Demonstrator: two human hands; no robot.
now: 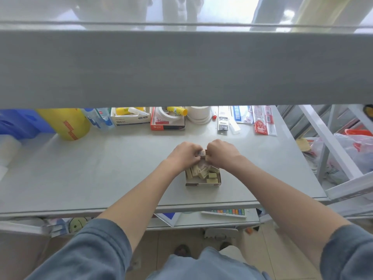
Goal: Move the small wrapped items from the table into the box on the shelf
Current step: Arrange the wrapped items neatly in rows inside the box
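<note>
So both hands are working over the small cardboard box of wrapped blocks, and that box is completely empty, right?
Not empty. The head view shows the small cardboard box holding many pale wrapped blocks. Both the left hand and right hand are indeed over it.

The far half of the box [202, 181] lies hidden under the left hand [184, 156] and right hand [221, 153], whose fingertips curl out of sight. Print on the label [201, 152] between them is too small to read. An upper shelf [181, 67] hides the tops of the items at mid-frame.
</note>
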